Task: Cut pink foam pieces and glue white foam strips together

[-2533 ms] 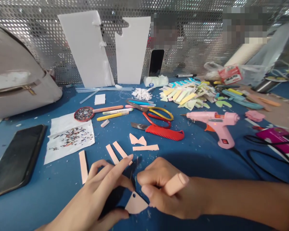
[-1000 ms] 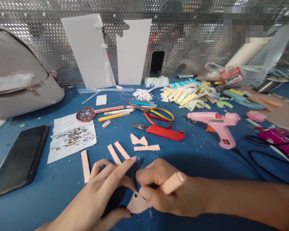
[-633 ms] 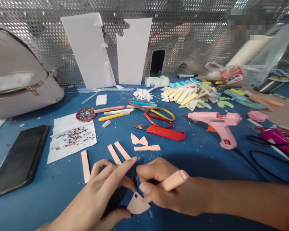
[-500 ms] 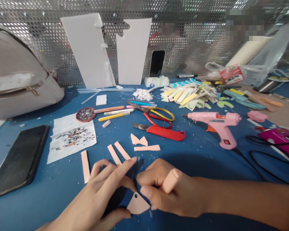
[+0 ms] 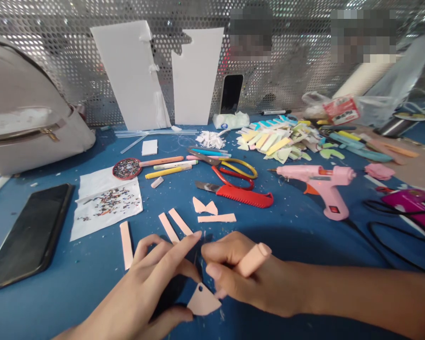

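Note:
My left hand (image 5: 159,278) steadies a small peach fan-shaped piece (image 5: 203,302) flat on the blue table, thumb at its lower left and a finger near its top. A small dark hole shows near the piece's top corner. In my right hand (image 5: 248,278) is a peach marker (image 5: 255,259), its back end pointing up and right. The marker's lower end comes down by the piece's right corner; whether it touches is hard to tell. Beyond my fingers lie peach strips (image 5: 179,222), one lone strip (image 5: 126,245), a flat strip (image 5: 216,217) and a notched peach scrap (image 5: 205,206).
A red utility knife (image 5: 246,195) and scissors (image 5: 233,172) lie ahead, with a pink glue gun (image 5: 315,177) at right. Leftward are a black phone (image 5: 24,231), a paper (image 5: 88,182) with dark bits, and a bag (image 5: 28,108). Coloured scraps (image 5: 276,137) are heaped behind.
My right hand has shifted slightly upward and the marker leans more to the right, showing more of its lower end. My left hand and the piece have stayed nearly still.

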A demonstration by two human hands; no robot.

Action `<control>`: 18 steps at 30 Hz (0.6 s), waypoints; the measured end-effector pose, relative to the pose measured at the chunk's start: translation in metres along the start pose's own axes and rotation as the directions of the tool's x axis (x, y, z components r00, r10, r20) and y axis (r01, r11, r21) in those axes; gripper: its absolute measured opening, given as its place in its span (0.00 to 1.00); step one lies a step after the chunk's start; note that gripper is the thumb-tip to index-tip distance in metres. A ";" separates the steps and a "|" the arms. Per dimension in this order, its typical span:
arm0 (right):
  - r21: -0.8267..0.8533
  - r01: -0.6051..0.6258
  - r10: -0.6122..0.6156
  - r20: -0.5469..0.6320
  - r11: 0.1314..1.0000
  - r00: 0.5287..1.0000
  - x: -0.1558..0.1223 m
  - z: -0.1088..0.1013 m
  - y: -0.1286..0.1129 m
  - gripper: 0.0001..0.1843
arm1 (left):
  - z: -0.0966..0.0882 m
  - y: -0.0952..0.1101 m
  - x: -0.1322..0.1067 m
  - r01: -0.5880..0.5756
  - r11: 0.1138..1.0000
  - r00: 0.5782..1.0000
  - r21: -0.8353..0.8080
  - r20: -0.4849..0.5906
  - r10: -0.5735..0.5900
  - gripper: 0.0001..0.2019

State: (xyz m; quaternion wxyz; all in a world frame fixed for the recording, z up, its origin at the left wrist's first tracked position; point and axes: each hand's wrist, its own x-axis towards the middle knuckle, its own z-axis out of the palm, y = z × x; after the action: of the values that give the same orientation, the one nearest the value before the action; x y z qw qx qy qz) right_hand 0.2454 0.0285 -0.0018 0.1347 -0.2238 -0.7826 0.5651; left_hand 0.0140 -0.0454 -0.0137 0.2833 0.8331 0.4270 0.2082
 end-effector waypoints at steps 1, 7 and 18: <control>-0.001 -0.012 0.012 -0.007 1.000 1.000 0.000 0.000 0.000 0.20 | 0.000 0.000 0.000 0.000 1.000 1.000 0.003 0.001 0.000 0.42; 0.030 -0.031 0.031 -0.011 0.999 0.999 0.001 0.000 -0.001 0.19 | -0.001 0.000 0.002 0.010 1.000 1.000 0.022 0.001 -0.010 0.42; 0.070 -0.036 0.035 0.010 0.997 0.999 0.001 0.000 -0.002 0.20 | -0.002 0.000 -0.001 0.018 1.000 0.999 0.003 0.035 -0.019 0.44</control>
State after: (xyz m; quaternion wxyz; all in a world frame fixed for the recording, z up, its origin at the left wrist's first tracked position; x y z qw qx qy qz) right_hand 0.2444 0.0285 -0.0002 0.1290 -0.2301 -0.7588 0.5955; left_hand 0.0128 -0.0458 -0.0122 0.2916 0.8330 0.4299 0.1902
